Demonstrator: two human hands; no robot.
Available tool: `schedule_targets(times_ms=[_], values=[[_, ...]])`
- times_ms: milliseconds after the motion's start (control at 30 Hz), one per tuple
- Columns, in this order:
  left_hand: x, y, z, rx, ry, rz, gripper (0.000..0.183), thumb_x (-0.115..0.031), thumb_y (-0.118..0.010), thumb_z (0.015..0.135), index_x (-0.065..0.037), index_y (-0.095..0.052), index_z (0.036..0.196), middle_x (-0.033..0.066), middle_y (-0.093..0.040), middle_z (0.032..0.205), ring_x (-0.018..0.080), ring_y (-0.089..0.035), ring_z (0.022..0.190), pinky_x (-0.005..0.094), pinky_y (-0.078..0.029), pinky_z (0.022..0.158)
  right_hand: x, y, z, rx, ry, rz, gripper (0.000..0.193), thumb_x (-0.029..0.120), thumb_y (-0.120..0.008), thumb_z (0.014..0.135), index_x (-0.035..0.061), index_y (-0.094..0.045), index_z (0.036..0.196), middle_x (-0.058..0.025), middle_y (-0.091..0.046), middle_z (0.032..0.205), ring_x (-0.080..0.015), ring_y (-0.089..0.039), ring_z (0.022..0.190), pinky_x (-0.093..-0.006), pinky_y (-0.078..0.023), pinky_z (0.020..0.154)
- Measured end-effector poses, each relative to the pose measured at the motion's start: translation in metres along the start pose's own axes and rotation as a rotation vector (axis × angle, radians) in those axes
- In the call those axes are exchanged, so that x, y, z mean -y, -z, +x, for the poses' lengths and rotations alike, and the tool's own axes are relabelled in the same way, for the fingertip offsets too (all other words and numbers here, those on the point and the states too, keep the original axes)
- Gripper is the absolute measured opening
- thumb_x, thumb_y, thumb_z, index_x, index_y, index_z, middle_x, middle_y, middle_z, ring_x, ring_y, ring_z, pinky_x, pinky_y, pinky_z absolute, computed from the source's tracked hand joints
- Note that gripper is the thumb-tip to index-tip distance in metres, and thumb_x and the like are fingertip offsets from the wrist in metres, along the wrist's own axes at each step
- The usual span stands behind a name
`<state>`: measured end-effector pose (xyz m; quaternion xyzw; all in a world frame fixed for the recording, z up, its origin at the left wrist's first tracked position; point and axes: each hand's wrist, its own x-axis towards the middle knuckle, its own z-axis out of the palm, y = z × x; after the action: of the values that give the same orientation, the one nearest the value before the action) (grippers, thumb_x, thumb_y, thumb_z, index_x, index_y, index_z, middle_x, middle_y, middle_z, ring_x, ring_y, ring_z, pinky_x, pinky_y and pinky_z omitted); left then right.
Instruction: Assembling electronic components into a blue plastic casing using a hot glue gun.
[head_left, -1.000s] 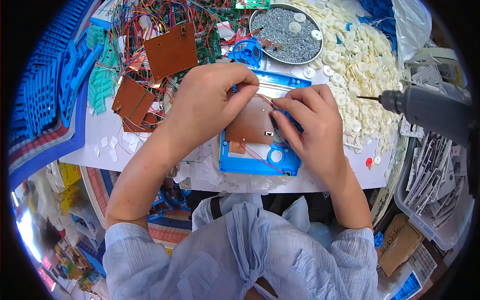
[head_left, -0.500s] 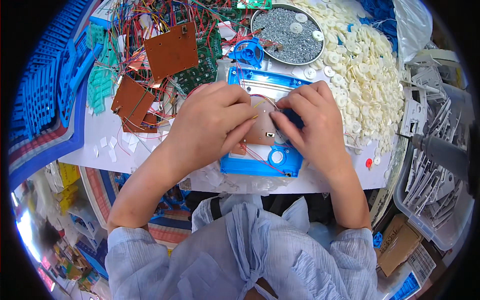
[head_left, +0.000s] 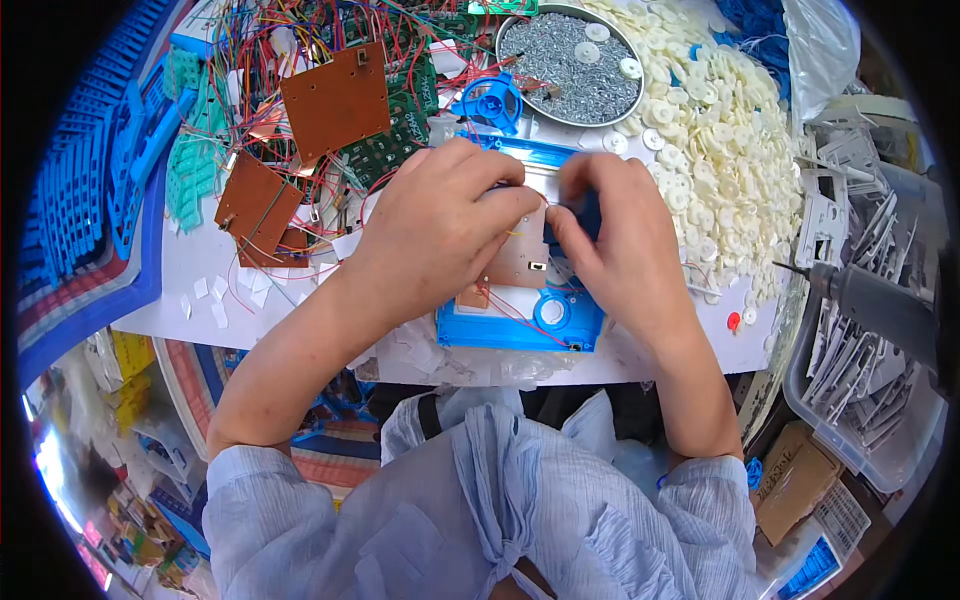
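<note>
A blue plastic housing (head_left: 520, 325) lies flat on the white table (head_left: 250, 320) in front of me. A brown circuit board (head_left: 520, 262) sits inside it, with thin red wires trailing over its lower part. My left hand (head_left: 440, 225) rests on the board's left side, fingers curled and pressing on it. My right hand (head_left: 615, 245) pinches a small dark blue part (head_left: 585, 215) at the board's upper right edge. Both hands hide the upper half of the housing.
Loose brown circuit boards (head_left: 335, 100) and tangled coloured wires lie at the back left. A round metal tray of screws (head_left: 570, 65) and a heap of white plastic discs (head_left: 720, 130) sit at the back right. An electric screwdriver (head_left: 870, 300) hangs at the right over a bin of grey-white parts.
My right hand has shifted up to the board's upper right edge and now pinches the blue part. The screwdriver at the right has swung lower in the view.
</note>
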<state>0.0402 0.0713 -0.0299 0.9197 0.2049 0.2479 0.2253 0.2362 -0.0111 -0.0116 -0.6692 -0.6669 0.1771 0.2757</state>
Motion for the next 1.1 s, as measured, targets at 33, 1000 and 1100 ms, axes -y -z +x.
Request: schedule_targets(times_ms=[33,1000,1100], values=[[0.000,-0.001,0.000,0.003,0.008,0.007,0.028,-0.005,-0.073,0.077,-0.007,-0.071,0.105,0.0092,-0.067,0.111,0.0308,-0.063,0.101,0.0422,-0.049,0.086,0.000,-0.001,0.001,0.008,-0.029,0.031,0.020,0.005,-0.071,0.081,0.0056,-0.059,0.098,-0.0090,-0.064,0.086,-0.0310,-0.058,0.086,-0.0443,-0.046,0.075],[-0.010,0.000,0.003,0.147,-0.035,0.209,0.035,-0.017,-0.060,0.085,-0.009,-0.068,0.119,0.0047,-0.067,0.115,0.0248,-0.061,0.103,0.0393,-0.048,0.085,0.006,-0.005,-0.026,-0.029,0.175,-0.184,0.027,0.005,-0.074,0.079,0.0025,-0.072,0.105,-0.0094,-0.064,0.106,-0.0296,-0.057,0.097,-0.0409,-0.051,0.082],[-0.009,0.000,0.007,0.195,-0.052,0.236,0.036,-0.016,-0.061,0.084,-0.008,-0.067,0.118,0.0048,-0.066,0.113,0.0250,-0.061,0.102,0.0392,-0.048,0.084,0.010,-0.005,-0.026,-0.014,0.148,-0.218,0.027,0.005,-0.074,0.079,0.0024,-0.071,0.106,-0.0097,-0.064,0.107,-0.0299,-0.057,0.099,-0.0408,-0.051,0.083]])
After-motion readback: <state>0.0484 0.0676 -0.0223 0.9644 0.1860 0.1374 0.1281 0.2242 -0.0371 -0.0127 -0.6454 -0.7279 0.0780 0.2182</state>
